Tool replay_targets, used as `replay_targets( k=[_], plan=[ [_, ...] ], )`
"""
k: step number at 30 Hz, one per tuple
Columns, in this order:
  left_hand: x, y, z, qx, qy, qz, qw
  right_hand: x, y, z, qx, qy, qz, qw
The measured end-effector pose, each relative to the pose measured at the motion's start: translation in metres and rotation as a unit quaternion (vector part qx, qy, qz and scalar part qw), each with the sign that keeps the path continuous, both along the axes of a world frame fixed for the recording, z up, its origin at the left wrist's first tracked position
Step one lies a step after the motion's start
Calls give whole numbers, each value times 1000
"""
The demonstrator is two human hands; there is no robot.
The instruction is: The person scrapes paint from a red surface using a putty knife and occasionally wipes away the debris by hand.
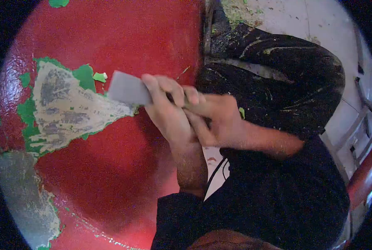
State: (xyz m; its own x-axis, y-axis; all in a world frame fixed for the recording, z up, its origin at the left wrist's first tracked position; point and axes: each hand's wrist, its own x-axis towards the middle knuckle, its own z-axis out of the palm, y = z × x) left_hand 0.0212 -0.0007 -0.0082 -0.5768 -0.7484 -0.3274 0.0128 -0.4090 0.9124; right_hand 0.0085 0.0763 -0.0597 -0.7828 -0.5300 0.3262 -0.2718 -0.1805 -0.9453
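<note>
A wide, flat grey scraper blade (129, 88) juts to the left from my two hands, its front edge at the bare patch (73, 110) in the red surface. My left hand (167, 110) is closed around the scraper just behind the blade, fingers over its top. My right hand (219, 114) grips behind it, closed and overlapping the left; the handle is mostly hidden by both. Green paint (85, 77) rims the scraped, whitish-grey patch. A loose paint flake (99, 77) lies beside the blade.
The large red surface (111, 162) curves away on the left. A second bare grey area (21, 191) shows at lower left. My dust-covered dark trousers (277, 83) are at right, over a tiled floor (286, 16) with green chips (240, 12). A dark cable (215, 173) runs near my torso.
</note>
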Motion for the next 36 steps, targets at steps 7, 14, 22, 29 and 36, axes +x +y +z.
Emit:
replay_targets(
  k=[7, 14, 22, 29, 36],
  plan=[
    [-16, -21, 16, -33, 13, -18, 999, -9, -22, 12, -38, -4, -32, 999],
    [-22, -15, -2, 5, -11, 20, 1000, -13, -15, -9, 29, -8, -2, 1000],
    [-29, -21, 13, -20, 34, -16, 999, -24, -28, 11, -37, 19, -40, 998],
    [-11, -9, -2, -12, -3, -28, 1000, -12, -9, -12, 10, -2, 4, 1000],
    [45, 24, -26, 9, -6, -32, 999, 31, 24, -19, 2, 4, -4, 1000]
  ],
)
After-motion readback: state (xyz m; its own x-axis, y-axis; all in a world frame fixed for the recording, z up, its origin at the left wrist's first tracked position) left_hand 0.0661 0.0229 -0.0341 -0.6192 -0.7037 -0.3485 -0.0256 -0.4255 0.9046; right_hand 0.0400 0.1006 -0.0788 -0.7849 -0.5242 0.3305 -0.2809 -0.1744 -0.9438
